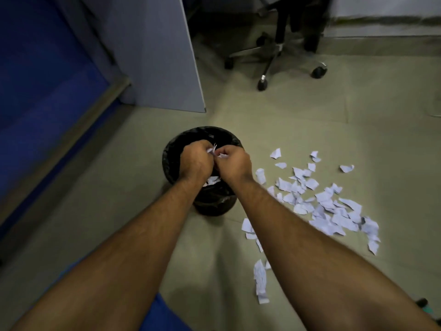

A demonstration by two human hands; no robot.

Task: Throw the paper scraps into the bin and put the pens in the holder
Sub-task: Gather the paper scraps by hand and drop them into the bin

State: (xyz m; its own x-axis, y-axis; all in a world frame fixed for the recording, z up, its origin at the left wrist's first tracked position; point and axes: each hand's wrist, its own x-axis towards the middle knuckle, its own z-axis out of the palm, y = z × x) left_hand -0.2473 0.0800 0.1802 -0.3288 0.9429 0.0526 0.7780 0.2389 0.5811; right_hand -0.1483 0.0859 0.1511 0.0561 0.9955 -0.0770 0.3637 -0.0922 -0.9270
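A round black bin (214, 134) lined with a black bag stands on the floor in the middle of the view. Both my hands hover over its mouth, knuckles up. My left hand (194, 161) and my right hand (235, 163) are closed together on a bunch of white paper scraps (214, 149), bits of which poke out between the fingers. A few scraps (211, 180) lie inside the bin below my wrists. A large scatter of torn white paper scraps (329, 206) covers the floor to the right of the bin. No pens or holder can be made out.
A grey partition panel (155, 56) stands behind the bin, with a blue surface (43, 80) to the left. An office chair base (274, 56) on castors sits at the back right. A small dark object (422, 302) lies at the lower right edge.
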